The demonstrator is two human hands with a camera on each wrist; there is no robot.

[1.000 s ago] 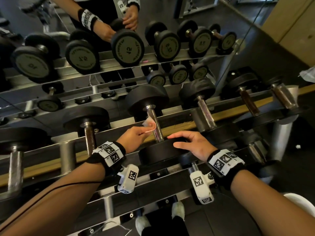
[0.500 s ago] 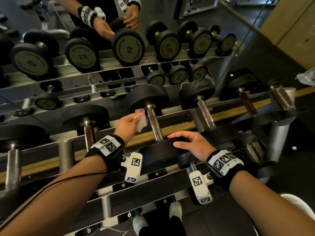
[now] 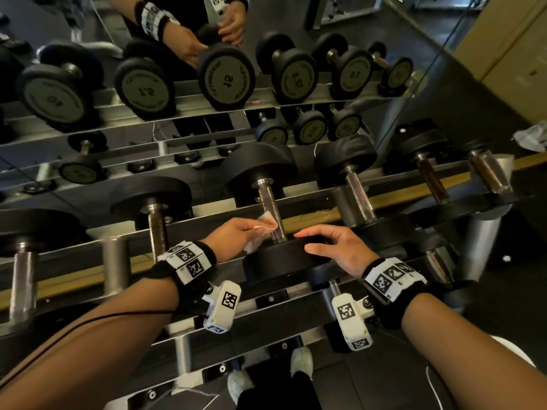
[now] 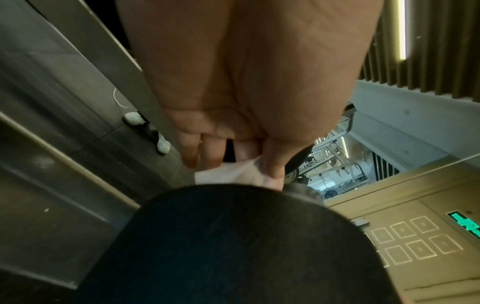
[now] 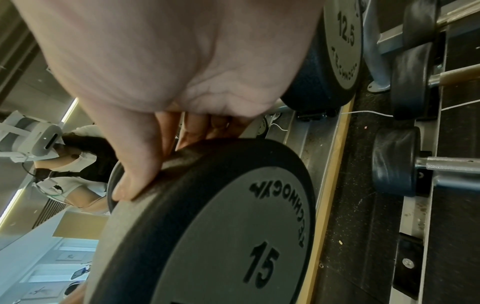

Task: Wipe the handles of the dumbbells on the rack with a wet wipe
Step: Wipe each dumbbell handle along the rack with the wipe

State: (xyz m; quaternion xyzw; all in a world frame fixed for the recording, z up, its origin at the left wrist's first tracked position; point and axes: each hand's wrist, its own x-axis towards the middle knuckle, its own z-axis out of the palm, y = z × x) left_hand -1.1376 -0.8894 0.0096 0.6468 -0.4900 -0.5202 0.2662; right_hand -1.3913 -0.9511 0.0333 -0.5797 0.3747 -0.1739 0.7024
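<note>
The left hand (image 3: 236, 232) pinches the wet wipe (image 3: 265, 224) against the dumbbell handle (image 3: 272, 214) just past its fingertips, to rub it. The right hand (image 3: 340, 250) lies flat with loose fingers on the near weight (image 3: 281, 258) (probably to stop rolling).

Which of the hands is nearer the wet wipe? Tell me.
Left. The left hand pinches the wet wipe against the dumbbell handle; the right hand rests apart on the near weight head.

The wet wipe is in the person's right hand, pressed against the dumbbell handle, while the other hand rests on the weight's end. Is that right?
Not quite: the head view shows the wet wipe pinched in the left hand, against the dumbbell handle. The right hand rests on the weight's end.
</note>
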